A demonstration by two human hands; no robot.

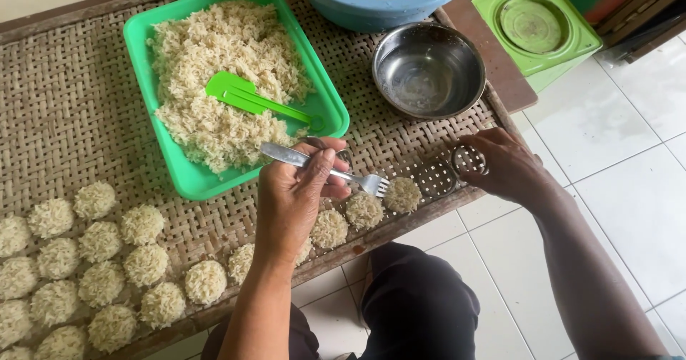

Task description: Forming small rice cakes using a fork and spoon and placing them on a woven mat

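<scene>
Left hand (293, 195): at frame centre, your fingers closed around a fork (325, 168), tines pointing right, just above a rice puck (402, 194).
Right hand (504, 165): at centre right, your fingertips pinched on a ring mould (469, 160) resting on the mat (64, 110).
Tray (325, 110): upper centre, heaped with rice, a green spatula (246, 97) on top.
Bowl (429, 70): steel, upper right.
Pucks: rows at lower left.

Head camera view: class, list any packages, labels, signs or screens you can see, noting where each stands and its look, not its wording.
None: no package, label, sign or screen shows.
Nearest in kind: green square lidded container, top right, plain, with a round moulded ring on its lid.
Green tray of rice, upper left, unmarked.
</scene>
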